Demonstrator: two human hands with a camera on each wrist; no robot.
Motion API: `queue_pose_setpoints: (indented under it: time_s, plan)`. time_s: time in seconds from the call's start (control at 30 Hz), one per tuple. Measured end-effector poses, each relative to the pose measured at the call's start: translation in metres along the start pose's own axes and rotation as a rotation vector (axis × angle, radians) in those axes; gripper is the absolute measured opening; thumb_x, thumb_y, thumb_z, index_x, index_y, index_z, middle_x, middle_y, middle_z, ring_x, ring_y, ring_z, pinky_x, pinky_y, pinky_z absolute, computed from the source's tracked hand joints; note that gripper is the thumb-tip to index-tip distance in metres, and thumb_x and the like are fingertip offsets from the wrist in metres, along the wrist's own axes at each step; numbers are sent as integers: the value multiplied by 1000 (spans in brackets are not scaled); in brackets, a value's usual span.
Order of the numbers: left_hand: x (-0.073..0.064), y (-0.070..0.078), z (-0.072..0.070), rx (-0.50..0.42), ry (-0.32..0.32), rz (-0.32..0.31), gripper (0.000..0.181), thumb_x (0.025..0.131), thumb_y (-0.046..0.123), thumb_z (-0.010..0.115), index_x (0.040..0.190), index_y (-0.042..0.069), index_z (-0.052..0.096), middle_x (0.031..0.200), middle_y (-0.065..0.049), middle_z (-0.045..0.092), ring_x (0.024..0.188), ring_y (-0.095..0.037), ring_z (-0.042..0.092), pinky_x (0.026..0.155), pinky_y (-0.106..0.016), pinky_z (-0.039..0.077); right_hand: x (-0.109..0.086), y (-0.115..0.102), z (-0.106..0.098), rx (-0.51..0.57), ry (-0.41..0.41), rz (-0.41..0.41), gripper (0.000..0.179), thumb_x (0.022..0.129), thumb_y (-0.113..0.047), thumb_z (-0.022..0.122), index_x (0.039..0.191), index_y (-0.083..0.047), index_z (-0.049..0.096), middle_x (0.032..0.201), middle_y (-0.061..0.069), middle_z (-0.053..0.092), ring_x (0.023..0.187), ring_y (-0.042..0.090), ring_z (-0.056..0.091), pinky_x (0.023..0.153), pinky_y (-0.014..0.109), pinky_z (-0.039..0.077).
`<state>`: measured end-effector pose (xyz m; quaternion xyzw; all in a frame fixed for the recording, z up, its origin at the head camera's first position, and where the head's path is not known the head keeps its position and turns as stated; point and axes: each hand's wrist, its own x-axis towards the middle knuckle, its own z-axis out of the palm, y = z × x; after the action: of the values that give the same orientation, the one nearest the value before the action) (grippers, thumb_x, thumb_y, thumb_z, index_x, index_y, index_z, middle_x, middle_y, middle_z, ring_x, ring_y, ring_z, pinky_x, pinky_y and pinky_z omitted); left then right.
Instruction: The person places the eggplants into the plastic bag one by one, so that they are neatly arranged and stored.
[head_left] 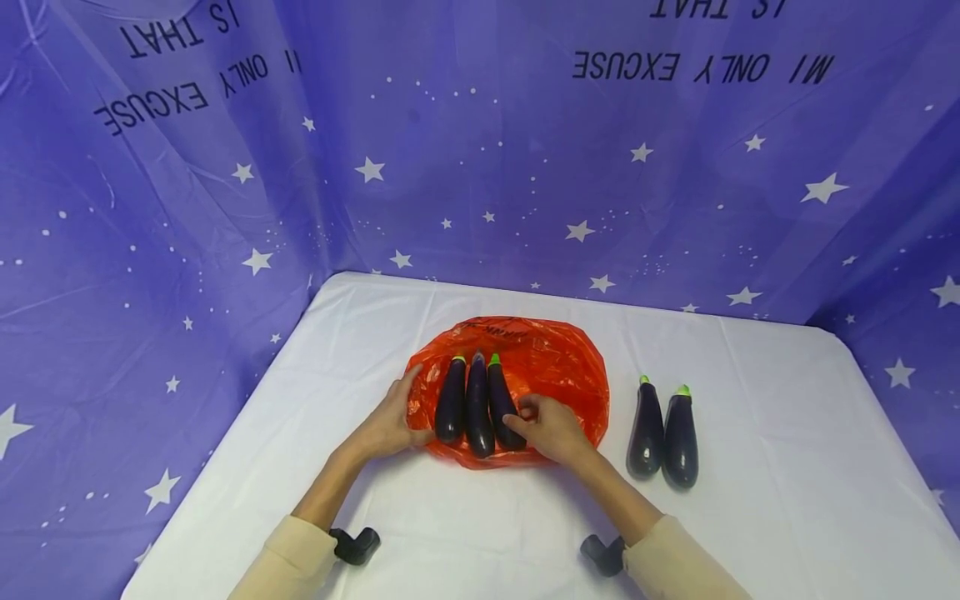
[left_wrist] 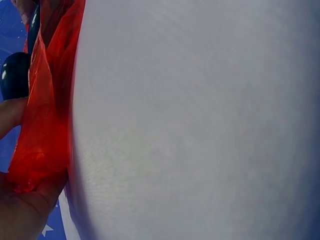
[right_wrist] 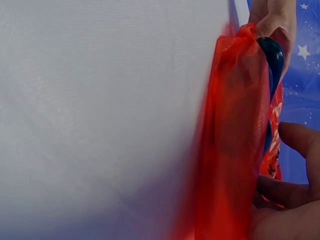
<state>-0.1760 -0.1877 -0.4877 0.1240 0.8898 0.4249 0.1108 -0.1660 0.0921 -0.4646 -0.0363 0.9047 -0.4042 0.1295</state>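
Observation:
An orange-red plastic bag (head_left: 558,367) lies flat on the white table (head_left: 787,483). Three dark purple eggplants (head_left: 478,408) lie side by side on it, green stems pointing away. My left hand (head_left: 388,425) holds the bag's left edge beside the leftmost eggplant (head_left: 451,407). In the left wrist view the bag (left_wrist: 45,110) is bunched against my palm (left_wrist: 20,210). My right hand (head_left: 549,427) has curled fingers on the bag, its thumb against the rightmost eggplant (head_left: 501,402). The right wrist view shows a raised fold of the bag (right_wrist: 230,150) in front of my fingers (right_wrist: 295,137).
Two more eggplants (head_left: 645,427) (head_left: 681,440) lie together on the table right of the bag. Blue star-printed cloth (head_left: 225,208) hangs behind and on both sides. Black wrist cameras (head_left: 356,546) (head_left: 603,554) sit on my forearms.

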Motion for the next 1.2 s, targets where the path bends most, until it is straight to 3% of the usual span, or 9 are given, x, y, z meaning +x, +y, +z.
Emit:
queue_pose_setpoints:
  time_s: [0.13,0.37,0.53,0.67,0.83,0.93,1.03,1.2]
  plan:
    - [0,1,0,0,-1,-7,110,68,21,82,152,13,11,139,-21,31,130,-40,34,105,-58,29,-5,-2,-7,-6,14,-3,45,84,-32,72,118,-3,63,89,0,63,80,15,58,71,27,53]
    - [1,0,0,4,-5,5,110,69,23,82,152,13,11,138,-21,32,130,-40,35,105,-58,29,-24,1,-33,50,52,-15,38,84,-26,72,115,-4,65,88,-1,63,71,14,57,63,25,51]
    - [1,-1,0,13,-1,0,110,68,24,83,152,14,12,138,-22,32,130,-40,35,105,-58,29,-44,18,-62,39,106,-34,35,87,-28,69,114,-6,64,90,0,64,76,15,59,64,25,51]
    - [0,-2,0,15,-2,-3,110,69,25,82,152,14,11,140,-22,31,131,-41,34,105,-58,28,-60,34,-92,-11,195,-37,37,90,-33,64,117,-8,63,96,3,65,86,18,61,70,26,51]
    - [0,-3,1,8,-9,-10,110,69,25,82,152,16,11,142,-22,28,132,-41,32,105,-59,27,-76,66,-124,-103,322,53,51,91,-43,59,125,-6,57,109,14,65,96,31,62,74,36,48]
    - [-1,-2,1,4,-12,-15,110,69,25,82,152,16,11,141,-21,29,132,-41,32,105,-59,27,-82,91,-136,-112,290,176,68,92,-51,54,136,0,43,123,24,56,109,41,55,78,46,47]
    - [-1,0,-1,7,-12,-13,110,69,24,82,152,15,11,140,-22,30,131,-41,34,105,-59,28,-85,112,-141,-94,205,278,82,92,-56,49,141,7,29,131,31,46,115,47,48,84,52,45]
    - [1,0,0,2,-11,-11,109,69,24,82,152,15,11,140,-22,30,130,-41,34,105,-59,28,-81,135,-137,-94,138,319,86,92,-58,46,140,12,28,131,34,44,119,51,42,93,57,37]
